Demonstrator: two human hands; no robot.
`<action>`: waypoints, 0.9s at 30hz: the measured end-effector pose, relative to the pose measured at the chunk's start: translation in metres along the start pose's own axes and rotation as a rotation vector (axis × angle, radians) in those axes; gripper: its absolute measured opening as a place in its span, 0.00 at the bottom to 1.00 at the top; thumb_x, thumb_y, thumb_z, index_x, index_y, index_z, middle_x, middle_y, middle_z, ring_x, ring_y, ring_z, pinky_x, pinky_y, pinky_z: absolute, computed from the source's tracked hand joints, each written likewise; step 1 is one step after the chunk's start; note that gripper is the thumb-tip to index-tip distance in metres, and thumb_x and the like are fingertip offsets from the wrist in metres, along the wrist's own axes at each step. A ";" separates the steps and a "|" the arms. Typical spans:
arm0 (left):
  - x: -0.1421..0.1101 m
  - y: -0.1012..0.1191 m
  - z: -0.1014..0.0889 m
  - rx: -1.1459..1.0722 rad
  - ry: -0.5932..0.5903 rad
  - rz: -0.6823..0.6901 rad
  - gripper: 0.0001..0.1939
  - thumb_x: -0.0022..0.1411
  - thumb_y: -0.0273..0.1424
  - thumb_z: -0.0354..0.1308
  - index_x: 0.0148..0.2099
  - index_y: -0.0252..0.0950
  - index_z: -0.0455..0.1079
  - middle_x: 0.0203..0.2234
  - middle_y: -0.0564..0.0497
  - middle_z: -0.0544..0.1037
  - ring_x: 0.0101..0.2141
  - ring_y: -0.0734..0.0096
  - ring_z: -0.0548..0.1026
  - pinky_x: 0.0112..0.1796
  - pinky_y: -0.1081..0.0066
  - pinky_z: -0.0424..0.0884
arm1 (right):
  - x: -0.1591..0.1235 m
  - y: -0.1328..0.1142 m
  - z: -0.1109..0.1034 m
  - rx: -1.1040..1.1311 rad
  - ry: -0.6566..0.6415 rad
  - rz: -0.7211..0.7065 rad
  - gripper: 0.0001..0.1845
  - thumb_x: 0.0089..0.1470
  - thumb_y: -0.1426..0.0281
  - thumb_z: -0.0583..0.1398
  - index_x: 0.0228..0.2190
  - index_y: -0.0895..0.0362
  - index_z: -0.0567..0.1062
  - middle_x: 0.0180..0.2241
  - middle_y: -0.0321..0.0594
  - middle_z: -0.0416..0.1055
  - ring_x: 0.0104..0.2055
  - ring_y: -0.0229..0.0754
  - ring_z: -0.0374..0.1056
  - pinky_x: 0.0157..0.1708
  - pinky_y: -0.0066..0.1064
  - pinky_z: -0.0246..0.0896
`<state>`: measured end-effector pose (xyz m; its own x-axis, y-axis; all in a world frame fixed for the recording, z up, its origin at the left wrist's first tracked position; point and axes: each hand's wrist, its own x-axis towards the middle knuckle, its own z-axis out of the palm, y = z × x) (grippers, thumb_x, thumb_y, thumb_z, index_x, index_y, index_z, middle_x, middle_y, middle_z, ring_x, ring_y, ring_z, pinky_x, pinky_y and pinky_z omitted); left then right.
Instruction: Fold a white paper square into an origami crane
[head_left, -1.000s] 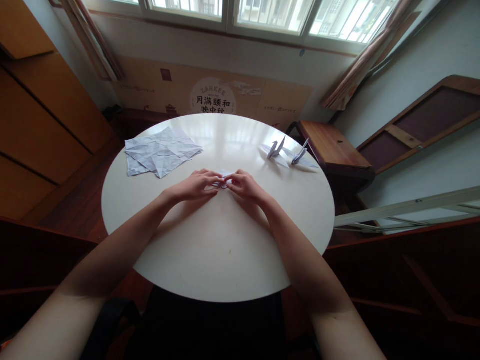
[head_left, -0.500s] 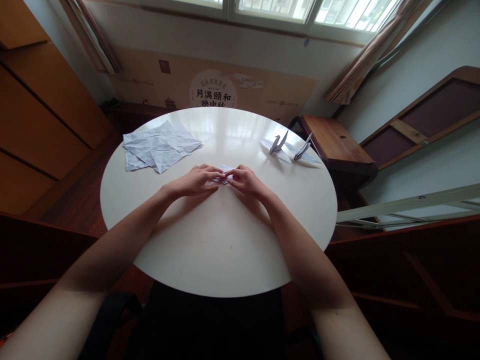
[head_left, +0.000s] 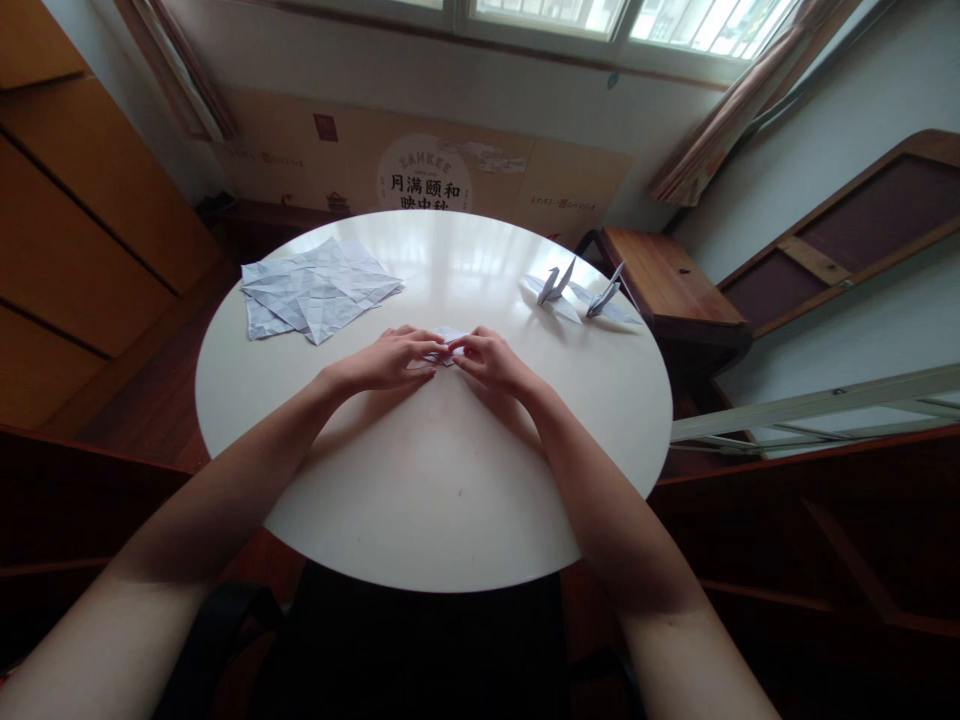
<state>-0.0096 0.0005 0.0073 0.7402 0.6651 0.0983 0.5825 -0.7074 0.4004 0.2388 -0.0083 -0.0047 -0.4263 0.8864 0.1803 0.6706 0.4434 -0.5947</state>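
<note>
A small folded piece of white paper (head_left: 448, 334) lies on the round white table (head_left: 450, 490), mostly covered by my fingers. From its left side my left hand (head_left: 390, 358) grips it, fingers curled over the paper and thumb low. My right hand (head_left: 487, 357) pinches the same paper from the right. Both sets of fingertips nearly meet at its middle, so the folds there are hidden. Two paper cranes (head_left: 553, 285) stand at the table's right rear. At the left rear is a loose pile of creased paper sheets (head_left: 319, 290).
A wooden stool or bench (head_left: 667, 275) stands beyond the table's right edge. Orange-brown cabinets (head_left: 82, 210) are on the left. A poster with writing (head_left: 424, 180) covers the low wall under the window. My forearms cross the table's near edge.
Both hands stay on the folded paper with barely any finger movement. The whole view has shifted very slightly; the cranes and the sheets have not moved on the table.
</note>
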 end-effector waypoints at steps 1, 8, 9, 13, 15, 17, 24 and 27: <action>0.000 0.000 0.000 0.002 -0.001 0.001 0.24 0.72 0.40 0.56 0.67 0.46 0.72 0.64 0.46 0.73 0.62 0.49 0.68 0.64 0.51 0.59 | 0.000 0.000 0.000 0.000 0.002 -0.001 0.13 0.61 0.68 0.63 0.46 0.53 0.85 0.38 0.41 0.70 0.39 0.42 0.68 0.48 0.35 0.65; 0.000 -0.001 0.000 0.015 0.001 0.007 0.24 0.72 0.41 0.55 0.67 0.46 0.72 0.64 0.47 0.73 0.62 0.51 0.69 0.64 0.53 0.59 | -0.001 -0.001 -0.001 0.002 -0.003 0.005 0.13 0.61 0.69 0.63 0.46 0.54 0.84 0.38 0.41 0.70 0.40 0.42 0.69 0.49 0.36 0.65; 0.000 -0.001 0.001 0.014 0.003 0.009 0.24 0.72 0.41 0.55 0.67 0.46 0.72 0.64 0.47 0.73 0.62 0.51 0.69 0.64 0.53 0.59 | -0.001 -0.001 -0.001 0.003 -0.001 0.004 0.13 0.61 0.69 0.63 0.46 0.53 0.84 0.38 0.41 0.70 0.40 0.42 0.69 0.49 0.36 0.65; 0.000 -0.003 0.002 0.016 0.005 0.023 0.24 0.72 0.41 0.55 0.67 0.45 0.72 0.64 0.47 0.73 0.62 0.51 0.69 0.64 0.52 0.60 | -0.001 0.000 -0.001 0.008 -0.002 0.002 0.13 0.61 0.69 0.63 0.45 0.52 0.84 0.37 0.40 0.69 0.40 0.42 0.68 0.48 0.36 0.65; 0.000 -0.003 0.002 0.016 0.003 0.027 0.25 0.72 0.41 0.54 0.67 0.44 0.72 0.64 0.46 0.73 0.62 0.50 0.68 0.64 0.52 0.59 | 0.000 0.001 0.000 0.014 -0.002 -0.001 0.13 0.61 0.69 0.63 0.45 0.52 0.85 0.37 0.40 0.69 0.39 0.42 0.68 0.48 0.36 0.65; 0.000 -0.004 0.003 0.014 0.003 0.026 0.25 0.72 0.42 0.54 0.67 0.43 0.71 0.64 0.46 0.73 0.62 0.50 0.68 0.64 0.51 0.59 | 0.000 0.001 0.001 0.024 0.001 -0.001 0.13 0.61 0.69 0.63 0.45 0.52 0.85 0.37 0.40 0.68 0.38 0.41 0.68 0.48 0.36 0.65; 0.000 0.001 0.000 0.022 -0.013 0.000 0.26 0.71 0.41 0.54 0.67 0.42 0.71 0.64 0.44 0.73 0.62 0.49 0.68 0.63 0.50 0.60 | 0.000 0.001 0.001 0.032 0.003 0.003 0.13 0.60 0.69 0.63 0.45 0.52 0.85 0.37 0.40 0.68 0.38 0.41 0.68 0.47 0.36 0.65; 0.000 0.003 -0.002 0.021 -0.015 -0.002 0.25 0.71 0.41 0.55 0.67 0.43 0.71 0.64 0.45 0.73 0.62 0.49 0.68 0.64 0.50 0.59 | 0.001 0.001 0.000 0.030 -0.003 0.005 0.13 0.60 0.70 0.63 0.45 0.53 0.85 0.37 0.40 0.68 0.38 0.41 0.68 0.47 0.36 0.66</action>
<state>-0.0088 -0.0011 0.0108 0.7437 0.6632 0.0836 0.5909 -0.7107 0.3818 0.2387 -0.0077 -0.0051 -0.4247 0.8884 0.1744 0.6545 0.4344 -0.6188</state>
